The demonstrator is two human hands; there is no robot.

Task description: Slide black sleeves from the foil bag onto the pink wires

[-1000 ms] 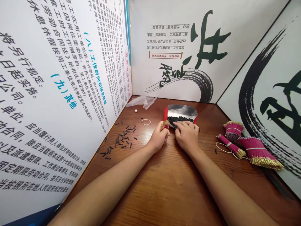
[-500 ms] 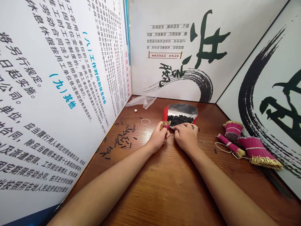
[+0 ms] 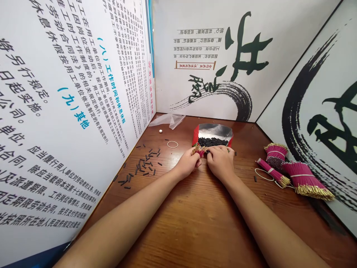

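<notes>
My left hand (image 3: 189,163) is closed around a small bundle of pink wires with gold metal tips (image 3: 199,149). The tips point to the right, toward my other hand. My right hand (image 3: 221,160) has its fingers curled together right beside those tips; what they pinch, if anything, is hidden. Just beyond both hands lies an open red pouch with a silvery inside (image 3: 214,130), holding a heap of small black sleeves (image 3: 212,142). The near edge of the pouch is covered by my fingers.
Loose black sleeves (image 3: 145,163) lie scattered at the left. Banded pink wire bundles (image 3: 302,176) rest at the right beside a pale rubber band (image 3: 263,174). Another band (image 3: 172,144) and a clear plastic bag (image 3: 170,120) lie farther back. Printed panels (image 3: 206,93) enclose the table.
The wire bundle in my left hand has tilted from upright toward the right, its tips now by my right fingers. The pouch has shifted slightly left.
</notes>
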